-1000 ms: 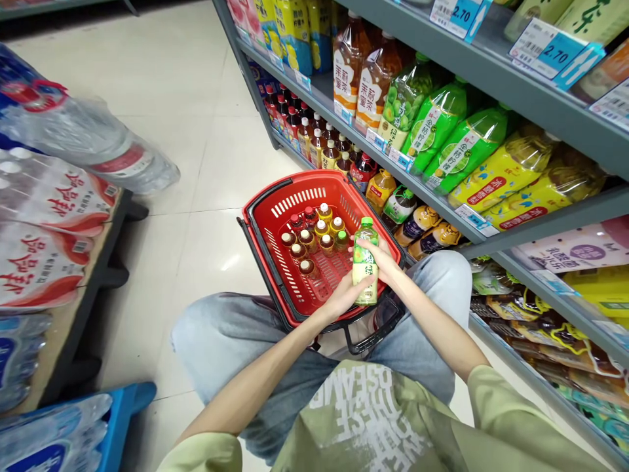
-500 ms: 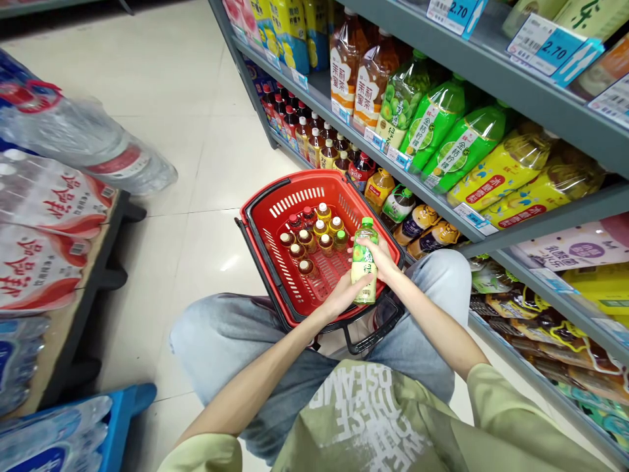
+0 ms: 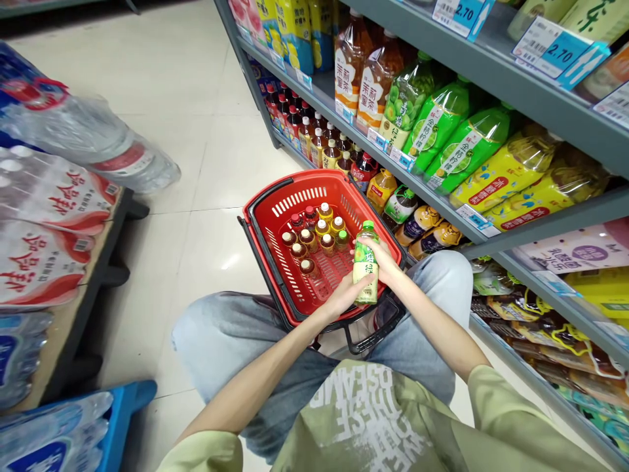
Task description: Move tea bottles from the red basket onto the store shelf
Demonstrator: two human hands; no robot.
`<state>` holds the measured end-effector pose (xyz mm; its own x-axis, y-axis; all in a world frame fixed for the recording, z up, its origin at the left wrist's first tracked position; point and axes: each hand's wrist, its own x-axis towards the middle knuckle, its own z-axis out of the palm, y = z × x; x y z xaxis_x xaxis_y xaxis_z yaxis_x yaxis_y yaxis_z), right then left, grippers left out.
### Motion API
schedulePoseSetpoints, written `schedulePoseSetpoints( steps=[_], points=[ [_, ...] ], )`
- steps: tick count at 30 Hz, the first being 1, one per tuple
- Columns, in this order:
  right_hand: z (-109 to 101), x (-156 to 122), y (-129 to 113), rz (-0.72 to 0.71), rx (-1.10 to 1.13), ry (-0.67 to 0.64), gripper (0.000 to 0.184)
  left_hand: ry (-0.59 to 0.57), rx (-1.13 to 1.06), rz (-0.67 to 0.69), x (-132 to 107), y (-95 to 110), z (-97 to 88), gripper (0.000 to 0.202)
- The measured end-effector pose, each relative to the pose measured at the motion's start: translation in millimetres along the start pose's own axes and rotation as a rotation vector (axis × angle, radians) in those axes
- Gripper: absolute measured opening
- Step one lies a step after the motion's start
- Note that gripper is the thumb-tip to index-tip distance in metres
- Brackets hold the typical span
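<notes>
A green-capped drink bottle (image 3: 365, 270) with a green and cream label is held upright over the right side of the red shopping basket (image 3: 265, 196). My left hand (image 3: 348, 293) grips its lower part from the left, thumb across the label. From the right, my right hand (image 3: 383, 259) is wrapped round its upper half; some fingers are hidden behind the bottle. Several small drink bottles (image 3: 307, 240) with white, red and green caps stand inside the basket, grouped toward its back and left. The basket sits on the floor between my bent knees, its black handle (image 3: 376, 337) folded down toward me.
Right of the basket runs a grey shelf unit (image 3: 432, 193) stocked with large bottles and price tags. Shrink-wrapped water packs (image 3: 44, 236) lie on a pallet at the left. A blue pallet (image 3: 125, 406) with more bottles stands at lower left. Pale floor tiles (image 3: 196, 157) stretch behind.
The view has shifted very slightly, so things appear a few pixels to the right. Both hands keep the same hold on the bottle.
</notes>
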<state>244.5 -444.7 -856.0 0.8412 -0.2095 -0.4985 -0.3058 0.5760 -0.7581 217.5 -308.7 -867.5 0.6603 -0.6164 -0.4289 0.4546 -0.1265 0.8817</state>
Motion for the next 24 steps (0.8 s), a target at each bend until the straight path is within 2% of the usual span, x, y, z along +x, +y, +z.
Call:
schedulePoseSetpoints(
  steps=[14,24],
  points=[
    [0.4,-2.1,-3.8,-0.017,-0.033,-0.001,0.027,-0.04,-0.075,-0.038,-2.4,2.8,0.8,0.067],
    [1.9,-5.1,-5.1,-0.098,-0.099,-0.014,0.033,-0.029,-0.011,0.026,-1.6,1.6,0.5,0.067]
  ],
)
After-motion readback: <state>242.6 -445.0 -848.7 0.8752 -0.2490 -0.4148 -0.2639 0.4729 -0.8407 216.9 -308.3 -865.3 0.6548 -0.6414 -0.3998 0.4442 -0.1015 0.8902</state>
